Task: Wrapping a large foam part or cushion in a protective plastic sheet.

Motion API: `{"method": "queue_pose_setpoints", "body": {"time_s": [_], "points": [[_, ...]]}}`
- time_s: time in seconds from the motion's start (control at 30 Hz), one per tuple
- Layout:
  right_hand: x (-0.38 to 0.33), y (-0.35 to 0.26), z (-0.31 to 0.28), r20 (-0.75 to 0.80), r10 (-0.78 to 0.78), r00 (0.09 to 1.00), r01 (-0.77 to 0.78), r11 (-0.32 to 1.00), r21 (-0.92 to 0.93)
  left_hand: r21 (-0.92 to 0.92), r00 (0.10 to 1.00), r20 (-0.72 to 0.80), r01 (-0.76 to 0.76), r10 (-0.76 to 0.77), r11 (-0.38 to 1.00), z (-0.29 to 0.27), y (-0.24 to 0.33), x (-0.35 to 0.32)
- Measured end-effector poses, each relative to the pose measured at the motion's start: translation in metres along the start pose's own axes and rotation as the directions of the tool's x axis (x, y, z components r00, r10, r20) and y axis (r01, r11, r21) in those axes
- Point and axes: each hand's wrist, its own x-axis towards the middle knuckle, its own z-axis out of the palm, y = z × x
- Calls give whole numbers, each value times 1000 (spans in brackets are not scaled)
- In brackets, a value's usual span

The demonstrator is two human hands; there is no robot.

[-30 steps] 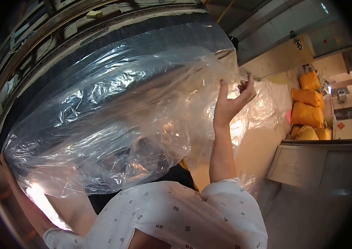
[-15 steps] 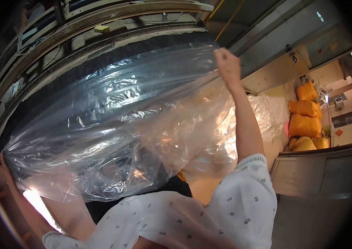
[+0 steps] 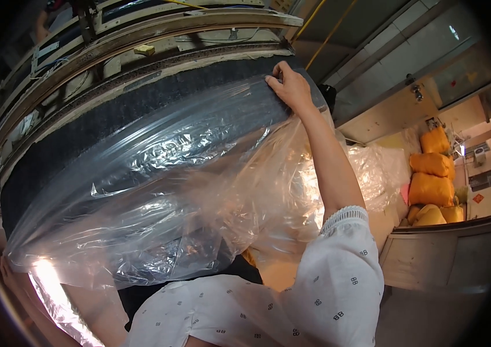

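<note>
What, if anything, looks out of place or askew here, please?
The clear plastic sheet lies creased and bunched over the dark surface, not smooth. Beyond that surface, a small yellow block looks stray, though it may belong there. I see no spill.

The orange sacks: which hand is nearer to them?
Right. The right hand, at the far edge of the clear plastic sheet, is left of the orange sacks; the left hand is farther left, at the sheet's left end.
</note>
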Motion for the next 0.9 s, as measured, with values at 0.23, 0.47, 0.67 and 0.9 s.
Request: {"method": "queue_pose_setpoints", "body": {"time_s": [0.23, 0.47, 0.67, 0.9], "points": [[37, 3, 18, -78, -131, 988, 148, 710, 689, -217, 990, -90, 90, -111, 972, -7, 2, -36], [93, 19, -8, -245, 140, 959, 135, 537, 833, -740, 929, 98, 308, -357, 598, 65, 120, 102], [77, 7, 66, -191, 190, 963, 55, 556, 829, -528, 944, -103, 215, -313, 821, 146, 85, 144], [96, 1, 70, -192, 148, 970, 22, 736, 677, -634, 954, -37, 207, -296, 745, 164, 90, 193]]}}
